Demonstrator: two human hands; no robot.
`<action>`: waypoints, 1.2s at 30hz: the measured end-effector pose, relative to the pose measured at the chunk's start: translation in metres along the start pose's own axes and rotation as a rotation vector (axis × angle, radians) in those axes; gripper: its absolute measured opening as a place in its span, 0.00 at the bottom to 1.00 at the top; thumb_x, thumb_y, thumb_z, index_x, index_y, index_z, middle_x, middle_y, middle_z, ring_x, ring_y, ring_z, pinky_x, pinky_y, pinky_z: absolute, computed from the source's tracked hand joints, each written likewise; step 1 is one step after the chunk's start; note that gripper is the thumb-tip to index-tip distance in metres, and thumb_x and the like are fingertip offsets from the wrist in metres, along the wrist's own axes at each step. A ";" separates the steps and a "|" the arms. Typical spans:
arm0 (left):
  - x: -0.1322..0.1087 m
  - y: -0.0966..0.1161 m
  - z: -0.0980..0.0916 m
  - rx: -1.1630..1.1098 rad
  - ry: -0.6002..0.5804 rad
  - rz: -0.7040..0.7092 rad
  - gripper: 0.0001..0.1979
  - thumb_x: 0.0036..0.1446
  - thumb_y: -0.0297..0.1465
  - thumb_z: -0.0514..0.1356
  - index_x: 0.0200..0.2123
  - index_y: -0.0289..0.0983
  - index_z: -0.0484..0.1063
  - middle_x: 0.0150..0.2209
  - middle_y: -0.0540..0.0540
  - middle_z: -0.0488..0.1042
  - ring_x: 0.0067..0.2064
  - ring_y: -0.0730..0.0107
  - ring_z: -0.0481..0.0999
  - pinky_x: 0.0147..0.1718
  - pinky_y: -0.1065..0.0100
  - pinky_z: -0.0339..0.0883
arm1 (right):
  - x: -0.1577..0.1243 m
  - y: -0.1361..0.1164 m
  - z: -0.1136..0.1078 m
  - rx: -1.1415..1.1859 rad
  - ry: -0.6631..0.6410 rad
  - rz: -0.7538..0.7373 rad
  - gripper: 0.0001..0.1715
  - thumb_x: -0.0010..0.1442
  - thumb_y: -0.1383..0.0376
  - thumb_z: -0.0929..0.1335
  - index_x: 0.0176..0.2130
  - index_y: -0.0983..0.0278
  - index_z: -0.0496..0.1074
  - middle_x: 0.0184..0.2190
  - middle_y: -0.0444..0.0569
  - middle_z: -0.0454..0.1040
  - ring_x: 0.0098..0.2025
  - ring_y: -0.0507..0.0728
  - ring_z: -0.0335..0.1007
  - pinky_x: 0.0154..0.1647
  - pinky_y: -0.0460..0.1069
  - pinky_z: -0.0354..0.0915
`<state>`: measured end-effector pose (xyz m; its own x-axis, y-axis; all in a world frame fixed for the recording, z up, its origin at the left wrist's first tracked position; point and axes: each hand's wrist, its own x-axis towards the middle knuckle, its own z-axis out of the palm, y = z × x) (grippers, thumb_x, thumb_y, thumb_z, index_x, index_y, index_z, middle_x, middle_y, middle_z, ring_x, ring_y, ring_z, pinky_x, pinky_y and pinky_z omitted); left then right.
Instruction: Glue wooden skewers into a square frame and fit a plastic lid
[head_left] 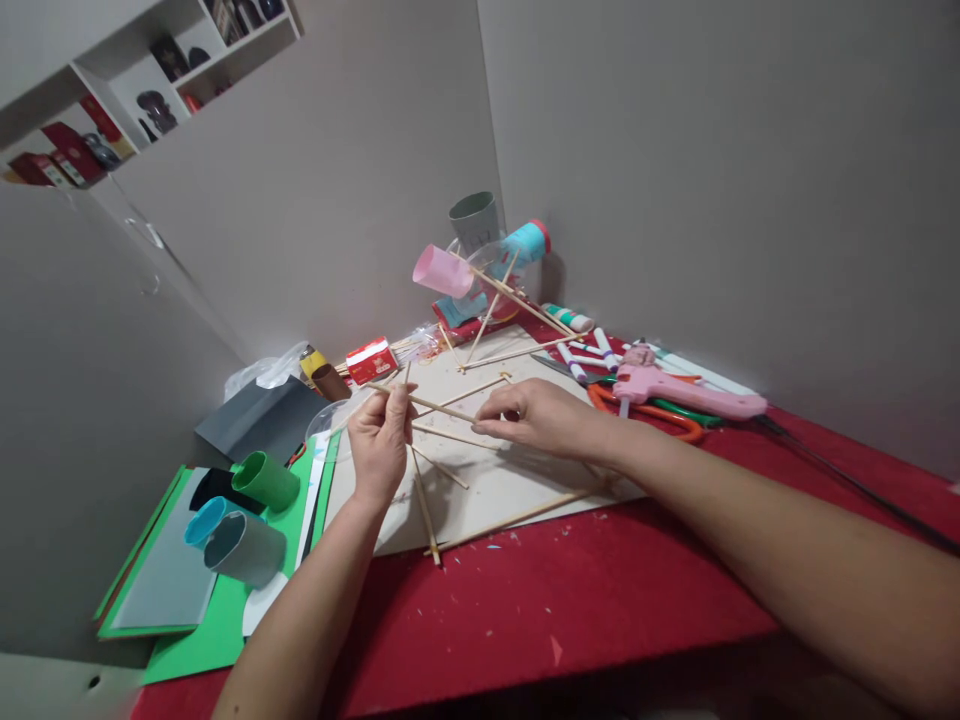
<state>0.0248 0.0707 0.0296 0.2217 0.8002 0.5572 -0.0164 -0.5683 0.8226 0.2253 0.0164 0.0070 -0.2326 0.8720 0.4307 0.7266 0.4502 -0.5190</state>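
Observation:
Between thumb and fingers, my left hand pinches a thin wooden stick close to its left part, where other sticks cross. The thumb and fingertips of my right hand are closed at that stick's right end. Beneath both hands stands a framework of joined wooden sticks, partly hidden by my right hand and forearm. It rests over a pale board. Behind it, a second stick framework bears a pink paper cup and other cup shapes around a clear disc.
A pink glue gun, orange-handled scissors and several markers lie at the right. Grey and green paper cups stand on green sheets at the left. A red box sits behind the board on the red tabletop.

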 end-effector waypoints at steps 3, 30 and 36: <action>-0.002 0.001 0.001 0.009 -0.021 0.000 0.16 0.59 0.41 0.59 0.31 0.34 0.76 0.19 0.54 0.64 0.19 0.81 0.58 0.20 0.74 0.52 | 0.000 0.001 0.004 -0.030 -0.016 -0.001 0.14 0.61 0.62 0.66 0.32 0.64 0.80 0.28 0.50 0.79 0.28 0.54 0.71 0.30 0.47 0.59; 0.004 0.030 -0.013 -0.205 -0.117 -0.290 0.14 0.52 0.39 0.65 0.35 0.33 0.76 0.21 0.53 0.67 0.16 0.85 0.55 0.13 0.77 0.48 | -0.005 -0.022 -0.004 0.415 -0.052 -0.016 0.20 0.62 0.55 0.64 0.32 0.67 0.77 0.23 0.44 0.71 0.27 0.50 0.64 0.28 0.45 0.58; -0.002 0.013 -0.003 -0.219 -0.285 -0.480 0.17 0.50 0.41 0.66 0.33 0.31 0.74 0.22 0.52 0.70 0.14 0.84 0.60 0.13 0.77 0.53 | -0.005 -0.031 0.003 0.603 -0.158 0.117 0.22 0.58 0.52 0.66 0.28 0.68 0.74 0.20 0.43 0.68 0.21 0.48 0.59 0.21 0.43 0.56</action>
<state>0.0210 0.0626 0.0400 0.5060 0.8578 0.0902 -0.0433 -0.0792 0.9959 0.2018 -0.0012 0.0191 -0.3002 0.9190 0.2556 0.2714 0.3392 -0.9007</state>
